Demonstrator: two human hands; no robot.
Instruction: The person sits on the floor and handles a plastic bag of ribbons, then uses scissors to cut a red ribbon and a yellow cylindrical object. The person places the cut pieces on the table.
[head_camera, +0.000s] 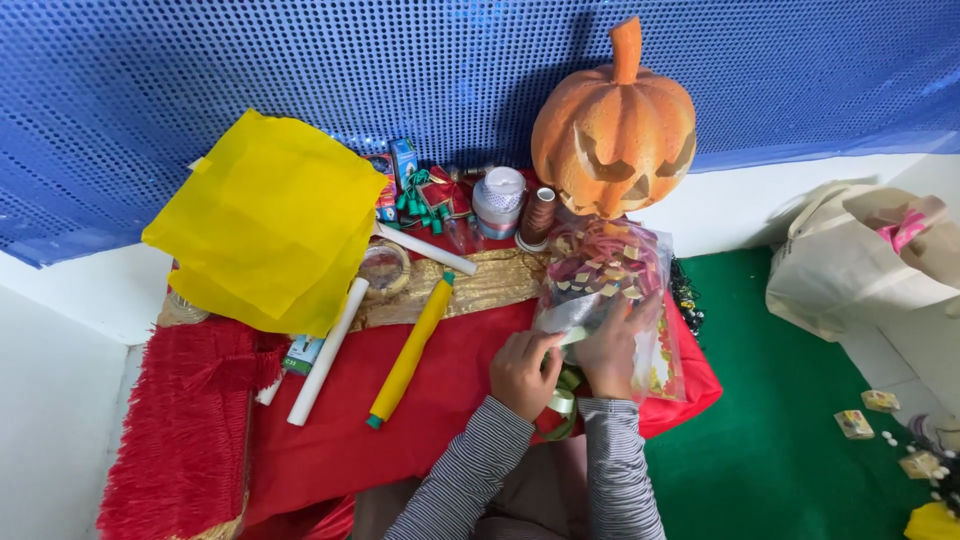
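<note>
A clear plastic bag (612, 290) of small coloured pieces is held on the red cloth (420, 410), just in front of the carved pumpkin (615, 125). The bag's lower edge is gripped by the left hand (522, 372) and the right hand (612, 350), both closed on the plastic. Whether the bag is open cannot be told. The pieces are seen inside it and none beside it on the cloth, so the contents appear not yet taken out.

Counted left of the pumpkin: one yellow paper sheet (265, 220), two white tubes (325, 355), one yellow roll (410, 350), two spools (540, 215). Right of the pumpkin: one cloth bag (850, 265) on the green mat (790, 440).
</note>
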